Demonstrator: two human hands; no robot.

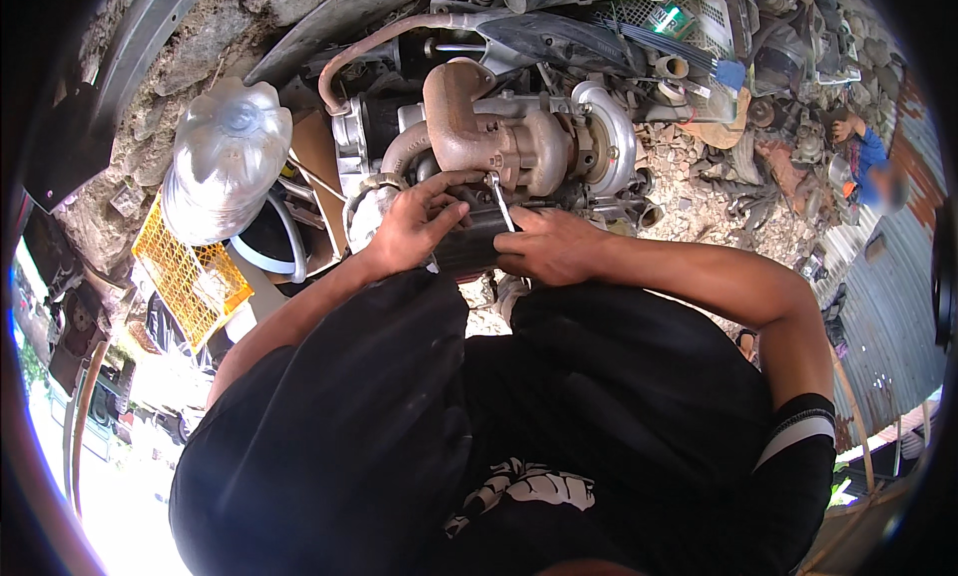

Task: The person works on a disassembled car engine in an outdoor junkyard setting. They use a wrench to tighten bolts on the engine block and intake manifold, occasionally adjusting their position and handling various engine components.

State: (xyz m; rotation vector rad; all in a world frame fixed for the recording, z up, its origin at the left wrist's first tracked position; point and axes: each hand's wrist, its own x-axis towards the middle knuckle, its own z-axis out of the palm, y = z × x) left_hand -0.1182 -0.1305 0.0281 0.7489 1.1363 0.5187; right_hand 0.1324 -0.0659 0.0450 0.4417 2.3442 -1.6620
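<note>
A small engine with a rusty brown exhaust elbow (454, 112) lies in front of me, a turbocharger (544, 152) and its silver round housing (611, 127) on its right side. My right hand (554, 247) is closed around the lower end of a silver wrench (503, 205). The wrench's upper end rests at the flange under the elbow; the fastener there is too small to make out. My left hand (424, 217) reaches over the engine's near side, index finger stretched to the wrench head, thumb apart. Beneath both hands sits a dark cylindrical part (474, 239).
At left stand a large clear plastic bottle (235, 152) and a yellow mesh crate (190, 267). A white plastic basket (709, 27) with parts lies behind the engine. Rubble (689, 192) covers ground to the right. Another person's blue sleeve (871, 152) shows at far right, beside corrugated metal sheets (888, 316).
</note>
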